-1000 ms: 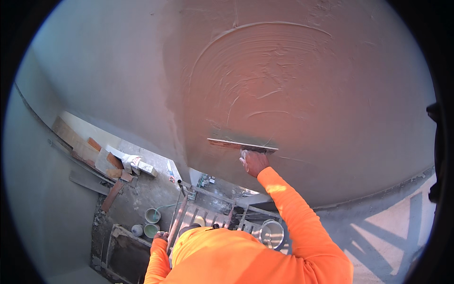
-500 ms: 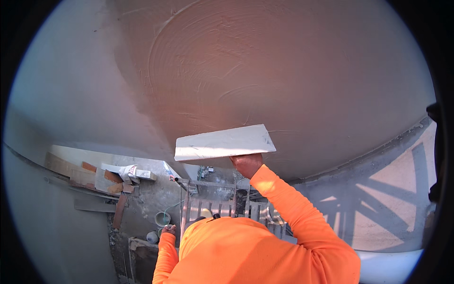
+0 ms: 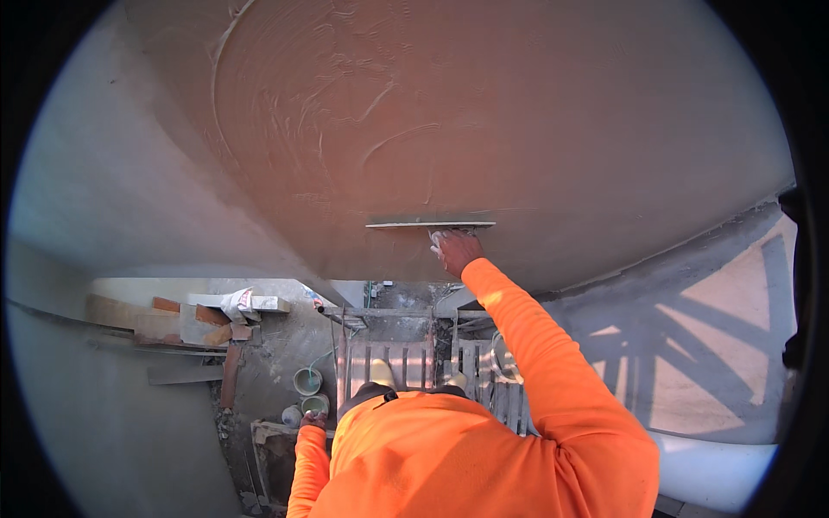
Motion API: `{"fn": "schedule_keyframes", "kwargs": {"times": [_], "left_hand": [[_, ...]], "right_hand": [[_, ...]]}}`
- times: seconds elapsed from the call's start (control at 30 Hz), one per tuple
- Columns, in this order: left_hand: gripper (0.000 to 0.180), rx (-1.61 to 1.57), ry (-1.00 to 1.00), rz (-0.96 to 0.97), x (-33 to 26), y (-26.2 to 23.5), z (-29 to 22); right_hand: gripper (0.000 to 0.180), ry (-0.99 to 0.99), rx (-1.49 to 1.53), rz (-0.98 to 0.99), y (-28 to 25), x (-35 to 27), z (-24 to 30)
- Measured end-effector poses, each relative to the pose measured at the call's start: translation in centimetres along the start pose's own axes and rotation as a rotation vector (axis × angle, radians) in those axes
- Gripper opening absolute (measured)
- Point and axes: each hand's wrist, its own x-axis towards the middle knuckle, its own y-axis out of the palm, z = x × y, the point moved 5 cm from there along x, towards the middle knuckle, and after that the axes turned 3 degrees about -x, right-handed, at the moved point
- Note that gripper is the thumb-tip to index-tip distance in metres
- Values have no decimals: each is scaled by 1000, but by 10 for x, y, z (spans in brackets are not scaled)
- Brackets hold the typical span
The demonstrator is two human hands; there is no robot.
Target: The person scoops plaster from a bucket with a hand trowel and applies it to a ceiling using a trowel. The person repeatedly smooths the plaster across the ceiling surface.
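Note:
My right hand (image 3: 458, 251) is closed around the handle of a wide plastering trowel (image 3: 393, 225). The blade shows nearly edge-on and lies against the lower part of a wall (image 3: 518, 112) with a damp brownish coat. Curved ridges and smears mark that coat above and left of the trowel. Whitish paste clings to my fingers. Low on the left, my left hand (image 3: 313, 419) hangs beside a bucket (image 3: 315, 404), its fingers curled; what they hold, if anything, is too small to make out.
Below me is a slatted wooden platform (image 3: 406, 352) with metal rails. Another bucket (image 3: 306, 380) stands on the floor at left, near a pile of boards and blocks (image 3: 186, 324). A white rounded surface (image 3: 717, 470) lies at lower right.
The trowel blade has turned from showing its broad pale face to nearly edge-on against the wall. My right hand has risen slightly. The view has shifted, showing more of the platform.

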Motion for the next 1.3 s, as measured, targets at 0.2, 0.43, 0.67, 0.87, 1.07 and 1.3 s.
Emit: {"fn": "schedule_keyframes", "kwargs": {"times": [0.2, 0.43, 0.67, 0.87, 1.07, 1.3], "left_hand": [[55, 871, -95, -657, -45, -38, 20], [37, 967, -200, -496, 4, -10, -4], [11, 166, 18, -235, 43, 42, -18], [24, 2, -145, -454, 42, 30, 0], [25, 208, -148, -170, 63, 33, 2], [35, 776, -79, 49, 113, 199, -28]], "right_hand": [[26, -45, 104, -178, -50, 2, 15], [26, -125, 356, -491, -190, 13, 52], [22, -177, 821, -832, -302, 6, 14], [16, -69, 1347, -1013, -331, -47, -66], [24, 398, 1176, -1118, -244, -160, -120], [50, 681, 557, -86, -33, -258, -22]]}}
